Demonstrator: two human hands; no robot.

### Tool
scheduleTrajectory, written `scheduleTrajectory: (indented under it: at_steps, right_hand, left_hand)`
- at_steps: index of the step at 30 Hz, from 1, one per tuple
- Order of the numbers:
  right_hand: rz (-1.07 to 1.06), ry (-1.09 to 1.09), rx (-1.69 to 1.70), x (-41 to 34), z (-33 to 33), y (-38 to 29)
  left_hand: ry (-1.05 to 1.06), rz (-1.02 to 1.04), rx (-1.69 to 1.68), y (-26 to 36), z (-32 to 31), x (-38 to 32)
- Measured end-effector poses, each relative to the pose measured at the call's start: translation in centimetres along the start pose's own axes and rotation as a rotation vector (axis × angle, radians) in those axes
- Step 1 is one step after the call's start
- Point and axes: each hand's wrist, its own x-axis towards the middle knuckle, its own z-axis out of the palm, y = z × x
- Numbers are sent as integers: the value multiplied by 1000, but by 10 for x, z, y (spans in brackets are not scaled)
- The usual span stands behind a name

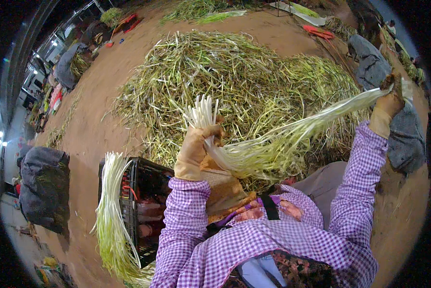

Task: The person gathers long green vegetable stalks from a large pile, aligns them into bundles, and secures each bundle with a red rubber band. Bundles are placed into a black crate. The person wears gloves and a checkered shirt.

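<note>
My left hand (204, 140), in a tan, soiled glove, is closed around a bundle of long pale stalks (201, 113), whose white ends stick up above the fist. Below that fist the yellow-green lengths hang and sweep to the right. My right hand (391, 95), gloved and stained dark, is raised at the far right and grips white ends of stalks (359, 99) that stretch back toward the left bundle. Where the two lots of strands meet, they blur together. Another bundle of white-to-green stalks (109, 205) drapes over the side of a black plastic crate (131, 216) at my left.
A large heap of discarded leaves and stalks (215, 75) lies on the brown ground before me. Grey covered bundles stand left (44, 187) and right (370, 61). Red items (318, 31) and more greens (221, 16) lie farther off. A person (392, 27) is at upper right.
</note>
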Motion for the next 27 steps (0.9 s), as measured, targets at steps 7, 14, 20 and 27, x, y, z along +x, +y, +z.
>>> scheduleTrajectory:
  at_steps: [7,14,20,27]
  right_hand:
    - [551,-747,945,-140,83,-192]
    - [796,-946,981,-200,114,-310]
    - [670,-1101,824,-197,126,-306]
    - [1059,-977,1040,-209,125,-299]
  left_hand:
    - [-57,45,-70,-18,32,7]
    - [-20,139,-162,-39,35,19]
    - [-16,276,173,-44,36,15]
    - [-62,227,14,-35,43,15]
